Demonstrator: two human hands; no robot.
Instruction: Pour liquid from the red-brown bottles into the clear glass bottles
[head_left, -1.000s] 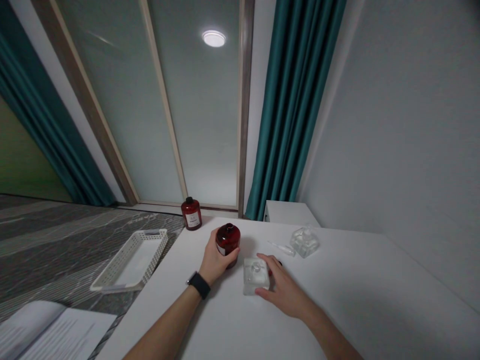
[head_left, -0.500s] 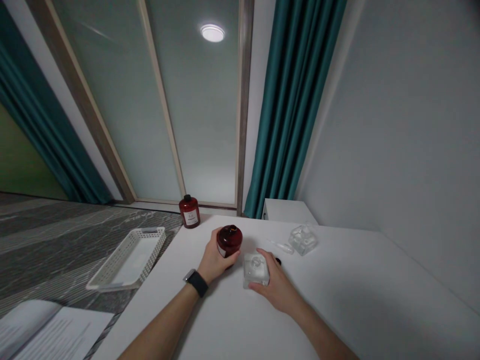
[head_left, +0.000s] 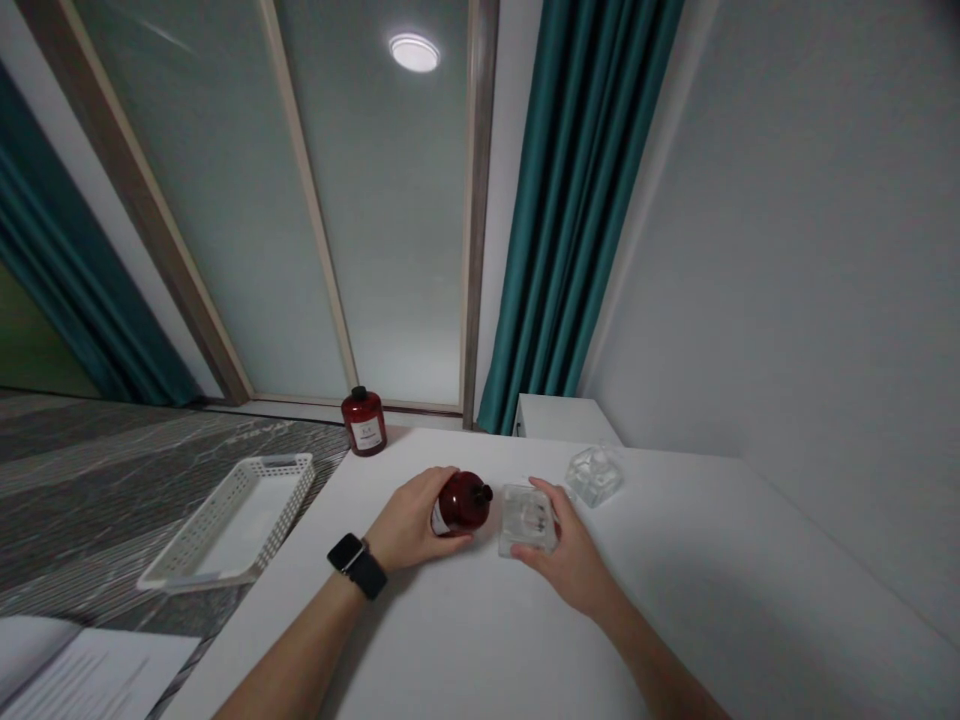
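Note:
My left hand (head_left: 405, 520), with a dark watch on its wrist, is wrapped round a dark red bottle (head_left: 459, 503) with a white label. The bottle is tilted to the right, its narrow uncapped neck pointing at a square clear glass bottle (head_left: 517, 520). Fingers and thumb of my right hand (head_left: 577, 565) grip that glass bottle from the right. A small gap shows between the red bottle's neck and the glass one. Whether any liquid runs between them I cannot tell.
A second clear glass piece (head_left: 595, 476) lies beyond my right hand on the white table (head_left: 480, 640). Another red bottle (head_left: 364, 422), black-capped, stands at the table's far left corner. To the left are a white basket (head_left: 161, 570) and an open book (head_left: 112, 665).
My left hand has tipped the red bottle from nearly upright towards the right. The glass bottle now appears tilted towards it. The dropper and small black item beside my right hand are now hidden.

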